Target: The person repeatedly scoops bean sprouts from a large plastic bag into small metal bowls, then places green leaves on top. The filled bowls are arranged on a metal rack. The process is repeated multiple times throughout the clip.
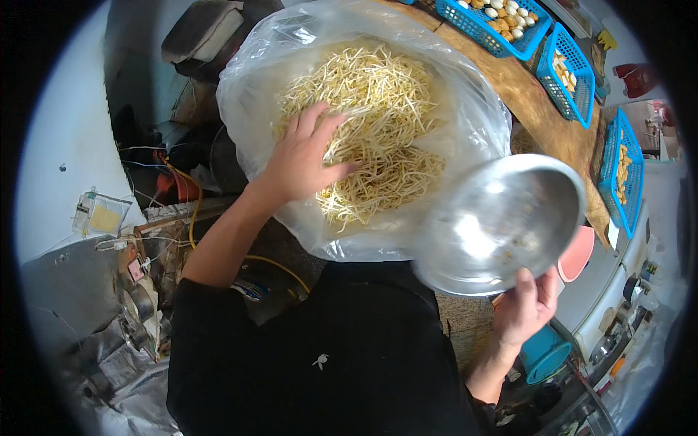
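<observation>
A large clear plastic bag (463,125), spread wide, holds a heap of bean sprouts (381,87) in front of me. My left hand (305,158) rests at the left side of the heap with its fingers spread, touching or just over the sprouts; its fingertips partly blend with them. At the bag's lower right, my right hand (529,305) grips the rim of a shiny metal bowl (491,229), thumb on the inside. The bowl is tilted, slightly blurred, and has only small bits stuck to its inner surface.
Blue plastic baskets (581,109) of food pieces stand along a curved wooden counter (518,82) at the upper right. A pink container (576,253) is behind the bowl, a teal bucket (545,354) below. A yellow hose (196,212) and cables run at left.
</observation>
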`<state>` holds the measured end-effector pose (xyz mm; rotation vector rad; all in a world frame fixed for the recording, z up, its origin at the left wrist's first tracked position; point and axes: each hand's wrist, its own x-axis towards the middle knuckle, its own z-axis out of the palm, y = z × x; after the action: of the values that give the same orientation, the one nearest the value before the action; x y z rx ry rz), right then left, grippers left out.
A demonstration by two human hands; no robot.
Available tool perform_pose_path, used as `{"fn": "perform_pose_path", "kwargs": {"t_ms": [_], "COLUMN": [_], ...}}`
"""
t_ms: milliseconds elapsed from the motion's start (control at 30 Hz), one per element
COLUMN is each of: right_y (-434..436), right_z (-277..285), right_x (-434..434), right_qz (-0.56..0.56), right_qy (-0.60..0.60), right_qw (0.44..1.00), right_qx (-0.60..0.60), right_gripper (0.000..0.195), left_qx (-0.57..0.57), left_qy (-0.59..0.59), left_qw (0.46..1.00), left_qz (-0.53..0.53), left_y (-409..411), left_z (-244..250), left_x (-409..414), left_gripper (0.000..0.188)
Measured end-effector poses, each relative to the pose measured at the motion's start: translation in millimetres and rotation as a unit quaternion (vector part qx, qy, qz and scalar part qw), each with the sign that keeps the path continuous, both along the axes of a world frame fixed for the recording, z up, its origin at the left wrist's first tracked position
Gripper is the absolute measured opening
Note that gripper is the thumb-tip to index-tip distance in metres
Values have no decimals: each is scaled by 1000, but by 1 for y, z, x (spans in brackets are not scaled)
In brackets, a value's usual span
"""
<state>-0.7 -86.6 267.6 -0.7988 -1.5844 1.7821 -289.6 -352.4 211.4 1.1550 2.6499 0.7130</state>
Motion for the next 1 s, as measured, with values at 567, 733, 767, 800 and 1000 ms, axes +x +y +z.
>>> {"fn": "perform_pose_path", "kwargs": {"t_ms": [567,733,767,800,1000], "right_y": [0,-15,-18,-19,-39], "right_z": [-25,-8,-10,-13,-38], "right_x": [-51,-73,-78,-82,-125], "right_qz": [82,67,76,84,117], "right_qy": [-202,-199,-212,-221,-179], "right_qw": [964,976,973,971,977], "right_qx": [150,51,44,37,-4], "right_gripper": [28,31,31,32,40], "left_qx": [-22,62,97,132,260], "left_qy": [-116,-252,-276,-296,-389], "left_qw": [993,952,943,934,884], "left_qz": [13,162,159,153,-21], "left_y": [-42,-59,-49,-37,27], "left_z": [-31,-36,-24,-12,41], "left_x": [3,-33,-34,-35,-12], "left_gripper": [61,50,50,49,49]}}
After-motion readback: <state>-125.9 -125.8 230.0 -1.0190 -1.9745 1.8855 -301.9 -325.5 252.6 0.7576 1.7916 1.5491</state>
